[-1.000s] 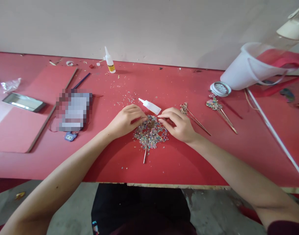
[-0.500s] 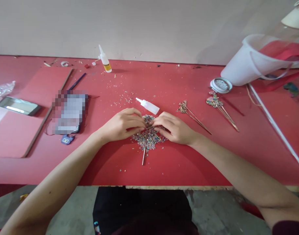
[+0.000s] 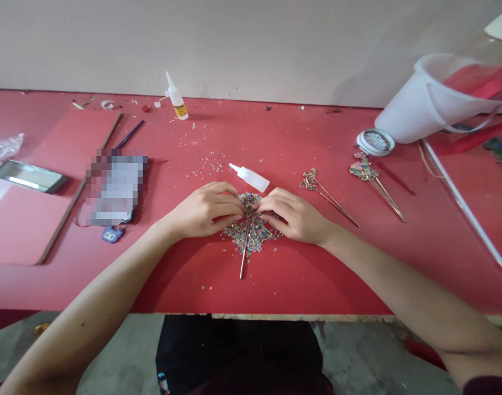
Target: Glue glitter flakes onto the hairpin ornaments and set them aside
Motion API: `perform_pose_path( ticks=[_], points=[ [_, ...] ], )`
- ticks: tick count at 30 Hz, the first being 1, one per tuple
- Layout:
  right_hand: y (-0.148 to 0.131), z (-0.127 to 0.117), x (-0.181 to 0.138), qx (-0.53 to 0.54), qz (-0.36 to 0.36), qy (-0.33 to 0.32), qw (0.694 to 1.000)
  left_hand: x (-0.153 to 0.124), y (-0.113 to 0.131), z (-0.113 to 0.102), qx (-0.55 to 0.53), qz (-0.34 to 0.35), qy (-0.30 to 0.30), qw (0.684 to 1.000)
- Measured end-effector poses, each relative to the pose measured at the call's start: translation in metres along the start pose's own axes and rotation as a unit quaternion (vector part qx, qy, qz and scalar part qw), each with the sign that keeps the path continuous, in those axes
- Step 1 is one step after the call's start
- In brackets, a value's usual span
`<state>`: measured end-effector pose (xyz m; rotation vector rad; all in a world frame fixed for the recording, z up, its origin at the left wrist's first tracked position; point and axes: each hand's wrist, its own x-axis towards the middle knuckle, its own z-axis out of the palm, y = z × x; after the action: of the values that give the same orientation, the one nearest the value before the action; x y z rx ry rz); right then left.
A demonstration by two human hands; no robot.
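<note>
Fingertips of your left hand (image 3: 205,211) and right hand (image 3: 295,214) sit bent at either side of the gold hairpin's (image 3: 246,241) head, a narrow gap between the hands. Left thumb and fingers come close together at the head's left edge, right ones likewise at its right edge; can't tell if either pair is clamped on metal, a flake, or nothing. Key relation: the hairpin lies right between your fingertips, head away from you, shaft running back toward your body and angled slightly left. Neither hand is clearly nearer the head; the lower shaft looks closer to the left. Under and around the head spreads a pile of glittery flakes (image 3: 257,237), on the red table (image 3: 185,280). Just beyond your fingertips, a plain white bottle (image 3: 253,179) lies on its side, nozzle pointing left and away. Right of your right hand: a bare gold hairpin (image 3: 310,180), then a colourful hairpin (image 3: 364,170) near a small round tub (image 3: 375,142). Far left of centre, a yellow-labelled bottle (image 3: 178,104) stands upright, well apart from both hands.
</note>
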<state>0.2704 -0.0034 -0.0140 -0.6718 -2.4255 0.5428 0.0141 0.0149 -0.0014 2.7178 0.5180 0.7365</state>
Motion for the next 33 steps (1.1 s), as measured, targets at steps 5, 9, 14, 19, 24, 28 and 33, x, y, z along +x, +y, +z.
perform_pose_path(
  ticks=[5, 9, 14, 19, 24, 28, 33],
  points=[
    [-0.0002, 0.0001, -0.0001, -0.002, 0.004, -0.003, 1.000, 0.0012, 0.0012, -0.0001, -0.007, 0.004, -0.001, 1.000],
    [-0.0003, 0.0002, 0.0001, -0.001, 0.008, -0.004, 1.000, 0.0023, 0.0007, -0.0044, -0.017, -0.006, 0.010, 1.000],
    [-0.0009, -0.0001, 0.0003, -0.002, 0.009, -0.006, 1.000, 0.0015, 0.0000, -0.0050, -0.010, -0.011, 0.006, 1.000],
    [-0.0007, 0.0001, 0.0000, -0.004, 0.007, -0.008, 1.000, 0.0004, 0.0014, -0.0014, 0.003, -0.005, -0.012, 1.000],
    [0.0001, 0.0007, -0.0005, -0.005, 0.002, -0.008, 1.000, 0.0004, 0.0010, -0.0018, 0.001, 0.000, -0.014, 1.000],
    [0.0007, 0.0010, -0.0002, -0.008, 0.002, -0.009, 1.000, 0.0004, 0.0010, -0.0019, 0.006, -0.005, -0.015, 1.000],
    [0.0004, 0.0011, 0.0003, -0.013, 0.004, -0.010, 1.000, -0.0011, 0.0022, -0.0005, 0.037, -0.007, -0.022, 0.999]
  ],
)
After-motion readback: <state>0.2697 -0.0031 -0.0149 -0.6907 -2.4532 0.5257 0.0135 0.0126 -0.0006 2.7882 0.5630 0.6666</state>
